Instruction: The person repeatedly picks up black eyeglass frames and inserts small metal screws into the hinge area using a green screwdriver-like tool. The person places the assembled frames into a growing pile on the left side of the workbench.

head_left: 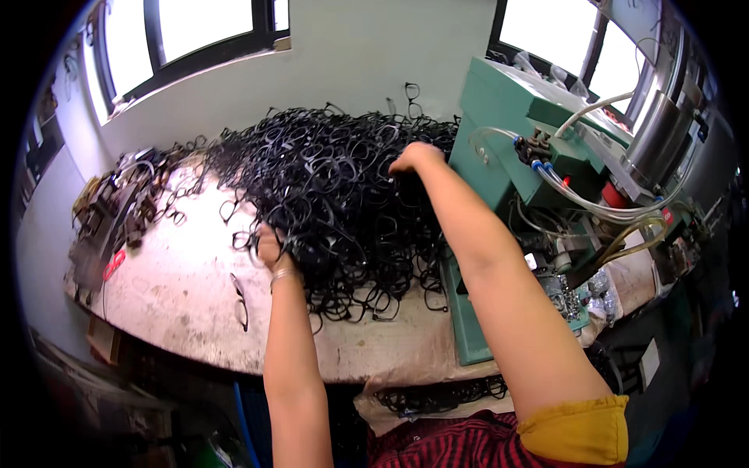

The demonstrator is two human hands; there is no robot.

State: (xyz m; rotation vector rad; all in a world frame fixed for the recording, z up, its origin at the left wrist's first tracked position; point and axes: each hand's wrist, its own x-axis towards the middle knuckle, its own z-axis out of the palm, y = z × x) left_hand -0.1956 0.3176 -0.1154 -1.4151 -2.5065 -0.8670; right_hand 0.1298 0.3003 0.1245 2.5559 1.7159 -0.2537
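Note:
A big heap of black eyeglass frames [335, 179] covers the middle and back of the worktable. At the heap's near left edge is my left hand [269, 245], among the frames; its fingers are blurred and partly covered. Farther back, my right hand [418, 156] reaches over the heap's right side, its fingers bent down toward the frames. Motion and the dark tangle hide whether either hand grips a frame. A single pair of eyeglass frames [240, 302] lies apart on the table, just left of my left wrist.
A green machine [488, 132] with hoses and a metal cylinder [659, 136] borders the heap on the right. Dark metal tools [133, 203] and a red looped item [114, 266] lie on the worktable [187, 312] at the left. More frames [445, 395] sit below its front edge.

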